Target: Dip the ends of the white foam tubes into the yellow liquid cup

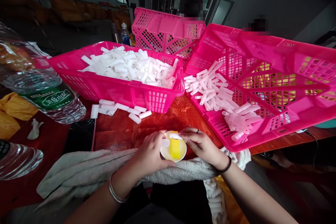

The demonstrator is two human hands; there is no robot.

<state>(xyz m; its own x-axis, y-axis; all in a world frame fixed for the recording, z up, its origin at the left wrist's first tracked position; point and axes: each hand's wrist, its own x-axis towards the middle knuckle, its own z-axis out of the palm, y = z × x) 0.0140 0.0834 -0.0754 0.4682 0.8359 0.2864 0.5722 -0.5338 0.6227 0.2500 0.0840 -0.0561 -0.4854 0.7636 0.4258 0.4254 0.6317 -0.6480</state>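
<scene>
My left hand is wrapped round the left side of a small round white dish, its thumb along the near rim. A short white tube lies by its fingers, over the dish's left edge. Inside the dish is a yellow block. The fingers of my right hand are pinched at the dish's upper right, on a small white piece above the yellow block. Its exact shape is partly hidden by the fingertips.
A pink basket heaped with white tubes stands behind; loose tubes lie before it. Another pink basket tilts at right, holding more tubes. Large water bottles stand left. A grey towel lines the near table edge.
</scene>
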